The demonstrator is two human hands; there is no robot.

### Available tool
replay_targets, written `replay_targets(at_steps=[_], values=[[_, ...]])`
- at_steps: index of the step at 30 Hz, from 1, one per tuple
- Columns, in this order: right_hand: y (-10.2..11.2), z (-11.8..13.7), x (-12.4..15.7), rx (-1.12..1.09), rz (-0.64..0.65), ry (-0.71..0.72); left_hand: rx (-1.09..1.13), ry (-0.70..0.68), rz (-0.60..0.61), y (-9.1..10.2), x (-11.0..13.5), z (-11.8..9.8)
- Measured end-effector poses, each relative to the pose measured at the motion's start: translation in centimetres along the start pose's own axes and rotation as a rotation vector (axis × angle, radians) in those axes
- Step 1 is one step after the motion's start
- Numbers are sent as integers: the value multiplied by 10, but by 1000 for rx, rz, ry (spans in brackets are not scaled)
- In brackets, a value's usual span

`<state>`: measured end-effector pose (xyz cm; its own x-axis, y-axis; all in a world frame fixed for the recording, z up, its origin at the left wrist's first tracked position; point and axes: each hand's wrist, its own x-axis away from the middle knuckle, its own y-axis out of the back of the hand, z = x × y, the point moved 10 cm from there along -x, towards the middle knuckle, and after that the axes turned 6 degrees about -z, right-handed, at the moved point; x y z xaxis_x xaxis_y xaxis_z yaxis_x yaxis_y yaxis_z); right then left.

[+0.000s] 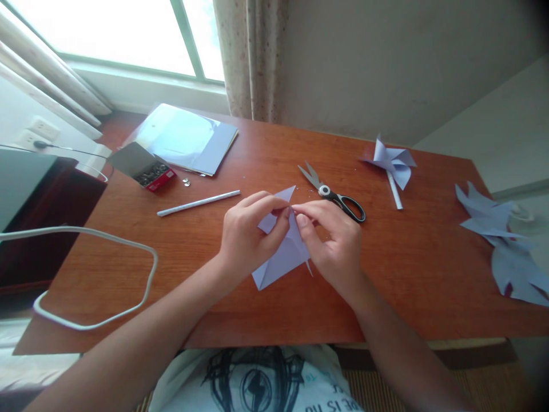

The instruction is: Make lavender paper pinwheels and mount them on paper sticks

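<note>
Both hands meet at a piece of creased pale lilac paper over the middle of the table. My left hand pinches the paper between thumb and forefinger near its centre. My right hand pinches close beside it, fingertips almost touching the left ones; part of the sheet is hidden behind the fingers. A thin strip of paper hangs by the sheet's right edge. Just beyond my right hand lie scissors with black handles, blades apart. A rolled paper stick lies to the left of the hands.
A finished paper pinwheel lies at the back right; several cut paper pieces sit at the right edge. An open box of thumbtacks stands at the left, near a stack of paper. A white cable loops across the table's left side.
</note>
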<state>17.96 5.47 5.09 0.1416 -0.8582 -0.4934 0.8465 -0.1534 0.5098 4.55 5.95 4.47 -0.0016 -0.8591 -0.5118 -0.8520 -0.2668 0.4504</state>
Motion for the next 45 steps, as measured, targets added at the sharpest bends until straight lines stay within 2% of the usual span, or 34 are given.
replay_targets(at_steps=[4, 7, 13, 21, 29, 32, 35, 37, 39, 42, 45], values=[[-5, -28, -5, -273, 115, -252, 64, -40, 87, -8, 2, -6], [-9, -38, -5, -382, 172, -340, 94, -52, 122, -12, 4, -8], [-12, -39, -3, -415, 205, -365, 149, -22, 130, -14, 3, -7], [-11, -41, -3, -421, 153, -375, 265, 132, 89, -13, 4, 8], [-14, -39, -2, -409, 128, -362, 236, 103, 87, -11, 2, 3], [-11, -39, -4, -406, 157, -343, 234, 99, 96, -11, 1, 2], [10, -55, -12, -248, 142, -323, 253, 114, 93, -11, 0, 3], [39, -73, -20, 3, 51, -273, 274, 146, 82, -10, 1, 8], [57, -91, -23, 295, 45, -231, 304, 185, 67, -10, 2, 14], [57, -122, -16, 457, 180, -305, 340, 221, 57, -10, 4, 21], [42, -129, -8, 556, 305, -286, 346, 223, 66, -12, 4, 23]])
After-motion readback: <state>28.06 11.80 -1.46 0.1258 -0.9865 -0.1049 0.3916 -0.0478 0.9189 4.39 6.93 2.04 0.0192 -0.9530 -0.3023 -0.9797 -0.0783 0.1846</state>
